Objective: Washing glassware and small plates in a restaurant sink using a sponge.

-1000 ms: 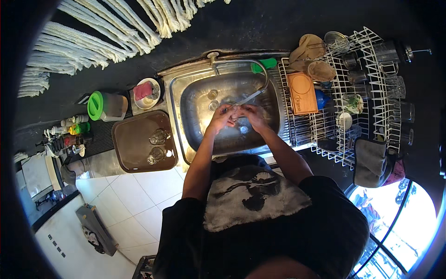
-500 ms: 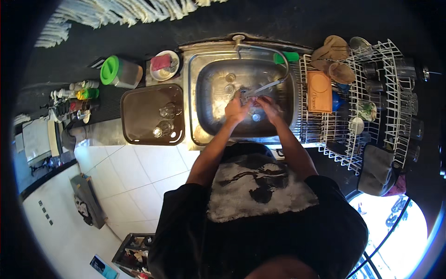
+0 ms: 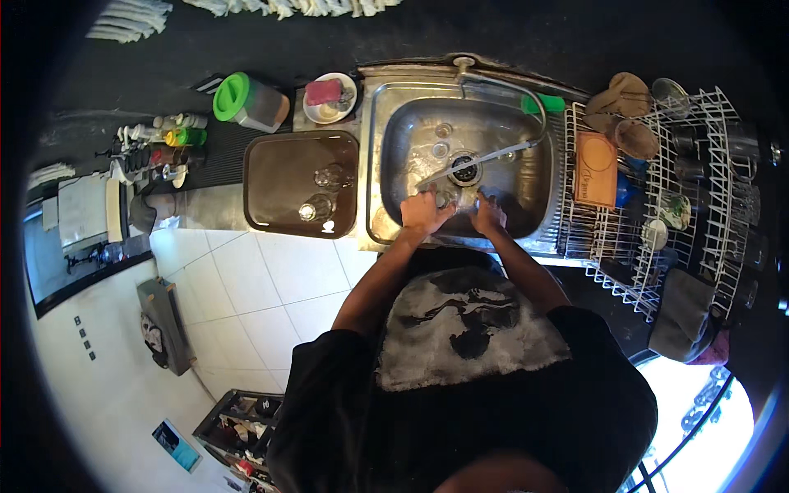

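Observation:
Both my hands are low inside the steel sink point(image 3: 394, 164), close to its near wall. My left hand point(image 3: 422, 214) has its thumb and fingers around a small clear glass point(image 3: 446, 200), only partly visible. To the right, my right hand point(image 3: 490, 217) closes its fingers around what looks like another small glass, mostly hidden by them. A thin stream of water point(image 3: 477, 159) slants leftward from the curved faucet point(image 3: 538, 115), passing over the drain point(image 3: 465, 169). Two more small glasses, an upper one point(image 3: 444, 130) and a lower one point(image 3: 440, 149), stand farther back in the basin.
Left of the sink, a brown tray point(image 3: 279, 185) holds clear glasses point(image 3: 316, 207). Behind it are a white bowl point(image 3: 349, 107) with a pink sponge point(image 3: 323, 90) and a green-lidded container point(image 3: 255, 103). A white wire dish rack point(image 3: 612, 275), loaded with dishes, stands at the right.
My hands have come apart and moved down toward the near side of the basin, out of the water stream. The whole view has shifted, so the sink appears farther right.

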